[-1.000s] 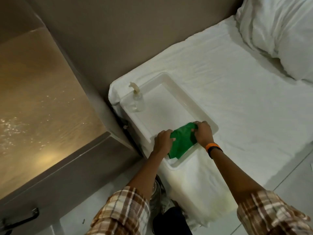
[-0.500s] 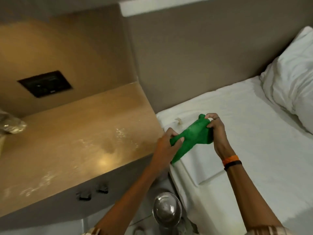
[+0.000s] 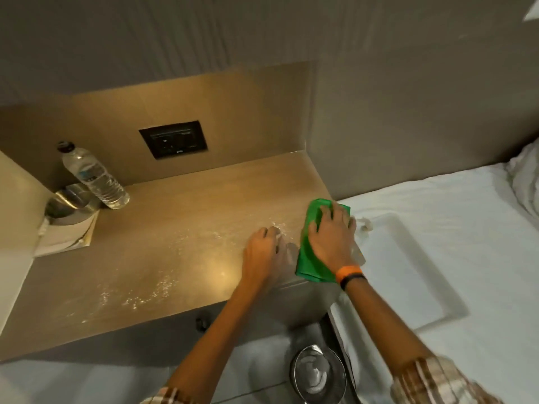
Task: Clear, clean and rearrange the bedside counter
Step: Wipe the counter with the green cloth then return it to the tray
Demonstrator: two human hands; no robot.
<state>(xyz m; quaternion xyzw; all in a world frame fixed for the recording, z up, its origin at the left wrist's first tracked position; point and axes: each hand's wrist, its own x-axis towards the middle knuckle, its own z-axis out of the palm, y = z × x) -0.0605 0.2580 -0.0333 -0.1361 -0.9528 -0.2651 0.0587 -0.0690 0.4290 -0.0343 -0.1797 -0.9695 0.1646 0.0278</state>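
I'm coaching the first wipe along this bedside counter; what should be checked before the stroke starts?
1. Green cloth flat under the right hand, on the counter: ok.
2. Wipe path free: not ok; the left hand rests on the counter just left of the cloth.
3. Droplets there to wipe: ok, scattered over the middle and front.
4. Counter cleared: not ok; a water bottle and a metal vessel on white paper stand at the far left.
5. Cloth dampness: cannot tell.
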